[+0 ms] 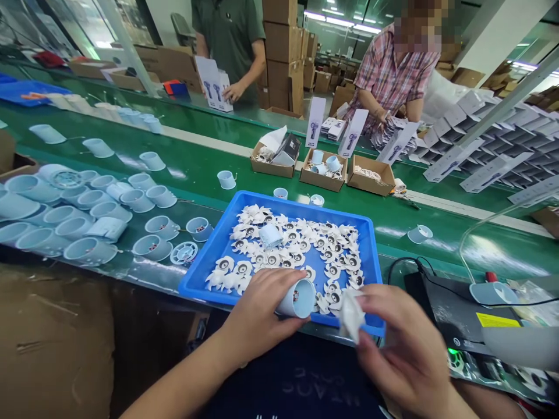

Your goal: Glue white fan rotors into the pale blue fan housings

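My left hand [262, 314] is wrapped round a light-blue cup-shaped housing [297, 299], its open end tilted toward my right, with small red and white parts visible inside. To the right, my right hand [397, 337] pinches a white fan blade piece [351, 315], slightly blurred, apart from the housing. Both hands are over the near edge of a blue tray [305, 203]. Many white fan pieces [271, 259] with dark round centres lie in the tray, and another light-blue housing [271, 235] rests on top of them.
Rows of light-blue housings [89, 250] stand at the left. Small cardboard boxes [323, 179] sit beyond the tray on the green conveyor [196, 169]. A black device [454, 308] with cables lies at the right. Two people work across the line beside white cartons.
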{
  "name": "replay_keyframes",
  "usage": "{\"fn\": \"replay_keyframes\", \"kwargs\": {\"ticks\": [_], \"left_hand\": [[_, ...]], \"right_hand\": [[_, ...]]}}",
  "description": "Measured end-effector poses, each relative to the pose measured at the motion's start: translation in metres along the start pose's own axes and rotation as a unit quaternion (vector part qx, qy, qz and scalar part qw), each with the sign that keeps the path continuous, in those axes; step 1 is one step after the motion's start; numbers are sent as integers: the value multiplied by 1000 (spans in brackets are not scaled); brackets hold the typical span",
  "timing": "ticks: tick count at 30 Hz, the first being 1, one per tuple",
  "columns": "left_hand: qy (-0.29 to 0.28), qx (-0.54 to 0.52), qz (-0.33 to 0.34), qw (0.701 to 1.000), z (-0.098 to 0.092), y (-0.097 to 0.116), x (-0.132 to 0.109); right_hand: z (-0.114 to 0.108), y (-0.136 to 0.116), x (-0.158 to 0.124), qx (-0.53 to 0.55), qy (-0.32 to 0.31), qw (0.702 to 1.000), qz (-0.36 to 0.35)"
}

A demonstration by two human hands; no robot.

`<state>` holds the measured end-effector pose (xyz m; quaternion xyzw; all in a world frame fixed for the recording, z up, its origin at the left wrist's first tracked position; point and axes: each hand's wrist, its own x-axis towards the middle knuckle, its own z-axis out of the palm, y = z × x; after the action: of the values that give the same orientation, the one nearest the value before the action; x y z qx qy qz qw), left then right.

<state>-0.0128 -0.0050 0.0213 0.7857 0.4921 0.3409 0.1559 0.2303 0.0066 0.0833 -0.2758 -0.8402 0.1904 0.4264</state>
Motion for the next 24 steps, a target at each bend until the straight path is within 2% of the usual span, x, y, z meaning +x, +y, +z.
{"fn": "replay_keyframes", "kwargs": {"ticks": [3,4,6,8,9,11,12,15,16,17,20,21,22,24], "left_hand": [[13,46,-17,999,0,-13,-5],[19,60,-25,998,0,-19,-7],[30,79,-46,995,0,-32,-11],[35,86,-71,993,2,-45,-13],[35,85,-82,992,3,-51,-13],[28,76,-96,992,6,-59,-12],[25,70,-101,992,7,-62,-11],[24,54,-127,990,8,-67,-11],[26,49,-138,989,8,-68,-11],[28,45,-146,988,7,-69,-12],[31,32,-156,987,5,-70,-13],[31,27,-158,987,5,-70,-14],[30,23,-159,987,5,-70,-14],[31,17,-164,986,5,-70,-14]], "right_hand": [[-28,13,-16,-152,115,982,-7],[-34,24,-24,-202,120,972,16],[-37,50,-42,-290,52,951,97],[-35,73,-57,-341,-63,919,188],[-35,80,-63,-353,-93,905,218],[-39,83,-68,-357,-103,895,245],[-41,79,-68,-352,-88,900,241],[-46,65,-64,-341,39,921,184],[-45,63,-63,-343,57,924,159],[-42,63,-63,-349,49,925,143],[-34,67,-64,-364,-66,918,140],[-34,67,-66,-365,-84,915,147],[-35,67,-67,-365,-67,917,150],[-39,65,-72,-360,33,922,140]]}}
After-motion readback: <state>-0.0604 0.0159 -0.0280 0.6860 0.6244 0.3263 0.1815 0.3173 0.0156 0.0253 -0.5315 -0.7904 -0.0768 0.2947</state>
